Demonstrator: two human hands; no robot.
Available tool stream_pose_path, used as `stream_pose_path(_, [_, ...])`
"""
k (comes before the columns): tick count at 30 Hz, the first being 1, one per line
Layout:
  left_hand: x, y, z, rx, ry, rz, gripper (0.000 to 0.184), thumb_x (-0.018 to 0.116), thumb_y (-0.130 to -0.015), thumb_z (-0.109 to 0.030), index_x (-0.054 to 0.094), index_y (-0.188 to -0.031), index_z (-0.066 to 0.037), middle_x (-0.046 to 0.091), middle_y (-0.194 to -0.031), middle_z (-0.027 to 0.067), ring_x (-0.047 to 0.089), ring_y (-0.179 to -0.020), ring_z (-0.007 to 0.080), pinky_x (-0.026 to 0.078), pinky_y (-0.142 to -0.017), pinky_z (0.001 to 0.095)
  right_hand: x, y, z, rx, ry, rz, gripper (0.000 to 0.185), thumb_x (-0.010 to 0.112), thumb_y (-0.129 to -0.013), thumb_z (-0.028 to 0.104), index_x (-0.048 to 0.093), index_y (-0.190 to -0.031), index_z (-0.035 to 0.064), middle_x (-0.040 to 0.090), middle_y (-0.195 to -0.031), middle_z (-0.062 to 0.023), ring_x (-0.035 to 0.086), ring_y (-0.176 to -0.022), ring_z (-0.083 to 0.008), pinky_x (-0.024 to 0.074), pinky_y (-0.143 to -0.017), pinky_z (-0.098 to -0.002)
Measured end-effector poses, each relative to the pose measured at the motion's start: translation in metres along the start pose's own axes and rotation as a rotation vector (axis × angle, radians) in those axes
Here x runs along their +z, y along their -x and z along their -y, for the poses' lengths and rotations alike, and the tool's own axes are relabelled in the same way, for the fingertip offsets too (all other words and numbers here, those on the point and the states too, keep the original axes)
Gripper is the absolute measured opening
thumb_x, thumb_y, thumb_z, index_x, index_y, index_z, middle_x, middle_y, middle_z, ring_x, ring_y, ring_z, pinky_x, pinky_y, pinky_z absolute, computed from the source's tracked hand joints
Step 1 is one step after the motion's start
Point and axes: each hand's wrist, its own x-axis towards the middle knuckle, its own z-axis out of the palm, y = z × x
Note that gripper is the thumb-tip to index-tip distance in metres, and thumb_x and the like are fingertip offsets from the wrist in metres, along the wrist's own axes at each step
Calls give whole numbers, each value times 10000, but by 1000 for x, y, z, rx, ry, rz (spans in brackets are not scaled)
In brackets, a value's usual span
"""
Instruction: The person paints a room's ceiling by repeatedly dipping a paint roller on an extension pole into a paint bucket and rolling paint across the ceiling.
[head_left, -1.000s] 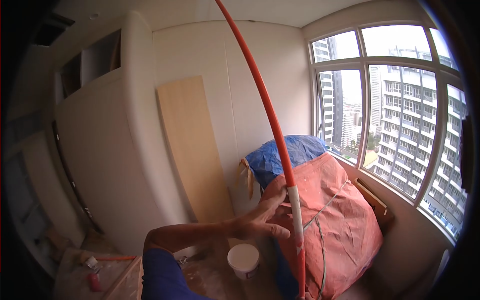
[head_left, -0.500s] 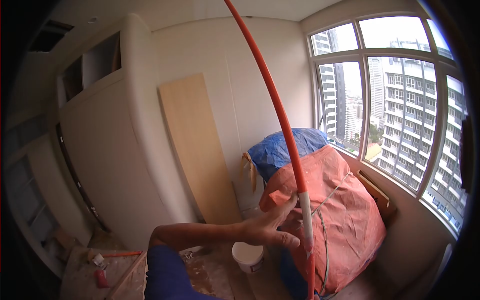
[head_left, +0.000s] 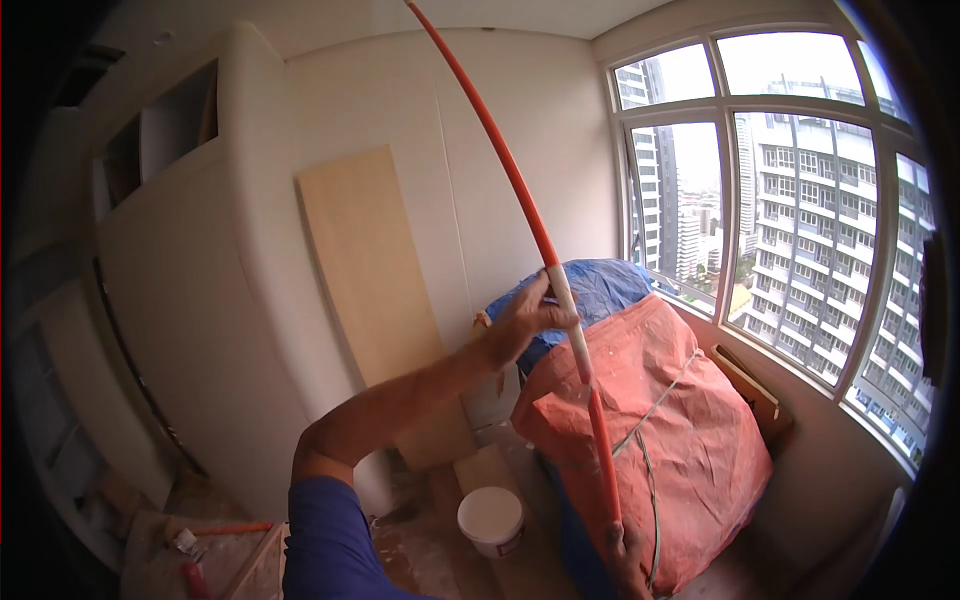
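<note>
Orange, with a white band (head_left: 577, 345) low on its length, a single pole (head_left: 533, 222) slants up from the lower part of the view to the ceiling. Two hands are on it, both the wearer's: the left hand (head_left: 540, 312) closes round the white band, its thumb laid over the front, and the right hand (head_left: 625, 552) is clamped on the pole's lower end, though part of it is cut off by the bottom of the view. The pole runs through the left hand, most of its length rising above, with the white band's lower part and an orange stretch below, down to the right hand.

Behind the pole stands one bulky bundle under two sheets, a reddish sheet (head_left: 690, 460) in front and a blue sheet (head_left: 605, 283) at the back. Two strands of cord (head_left: 655, 404) cross the reddish one. One white bucket (head_left: 490, 546) is on the floor left of the bundle; one wooden board (head_left: 365, 270) leans against the wall. At lower left lie one orange-handled tool (head_left: 235, 527) and one small red object (head_left: 193, 578), too dim to identify.
</note>
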Motion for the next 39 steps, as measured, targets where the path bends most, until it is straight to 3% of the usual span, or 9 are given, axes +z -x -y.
stream_pose_path(6, [-75, -62, 26, 22, 77, -152, 453, 624, -892, -237, 475, -1255, -11, 530, -1135, 103, 612, -1071, 225, 502, -947, 401, 60, -89, 17, -21, 30, 1, 455, 507, -1039, 405, 609, -864, -3, 530, -610, -103, 540, -548, -183, 418, -519, -369])
stream_pose_path(8, [-102, -82, 35, 33, 74, -226, 335, 610, -898, -238, 518, -1156, -45, 563, -1085, 82, 634, -1042, 232, 505, -919, 402, 78, -116, 33, -20, 42, 5, 447, 508, -1037, 397, 609, -871, -5, 537, -625, -123, 546, -558, -200, 423, -532, -379])
stream_pose_path(13, [-169, -126, 41, 64, 160, -327, 318, 642, -883, -311, 542, -1081, -83, 611, -987, 77, 658, -959, 254, 499, -895, 408, 114, -182, 29, -52, 168, 22, 391, 524, -1023, 343, 614, -897, -16, 535, -650, -169, 549, -570, -244, 427, -566, -396])
stream_pose_path(16, [-196, -147, 41, 59, 192, -426, 301, 671, -865, -288, 558, -1046, -76, 586, -967, 78, 660, -898, 253, 502, -888, 406, 136, -214, 46, 53, 52, 58, 359, 546, -1012, 314, 621, -908, -21, 552, -676, -193, 570, -591, -262, 429, -584, -415])
stream_pose_path(19, [-216, -164, 45, 40, 213, -491, 359, 671, -856, -331, 542, -1081, -83, 604, -946, 90, 661, -908, 270, 481, -907, 419, 154, -238, 52, -14, 23, 47, 348, 484, -1066, 257, 555, -816, 26, 476, -633, -9, 448, -601, -83, 369, -539, -307])
stream_pose_path(24, [-242, -181, 48, 24, 213, -533, 396, 676, -841, -357, 523, -1090, -90, 607, -923, 97, 668, -902, 286, 473, -921, 435, 171, -261, 68, -26, 4, 24, 333, 522, -1054, 254, 588, -830, 17, 518, -626, -4, 481, -566, -94, 386, -524, -314])
stream_pose_path(29, [-251, -185, 44, 6, 165, -572, 540, 667, -811, -387, 566, -1192, -17, 583, -944, 111, 666, -880, 275, 468, -922, 418, 175, -267, 68, -58, 20, 9, 316, 550, -1041, 244, 613, -843, 6, 530, -605, -20, 491, -538, -100, 391, -508, -319])
stream_pose_path(32, [-253, -188, 36, 36, 150, -581, 464, 673, -838, -407, 520, -1108, -63, 585, -944, 109, 664, -914, 290, 467, -929, 444, 179, -271, 61, -104, 9, -4, 314, 552, -1039, 243, 614, -844, 5, 519, -597, -28, 486, -538, -100, 389, -507, -318])
stream_pose_path(39, [-211, -160, 27, 0, 151, -495, 465, 661, -859, -411, 523, -1144, -70, 605, -1003, 120, 668, -997, 299, 465, -948, 442, 143, -230, 68, -114, 33, 4, 319, 510, -1046, 227, 592, -829, 8, 477, -594, -16, 454, -552, -101, 367, -508, -315])
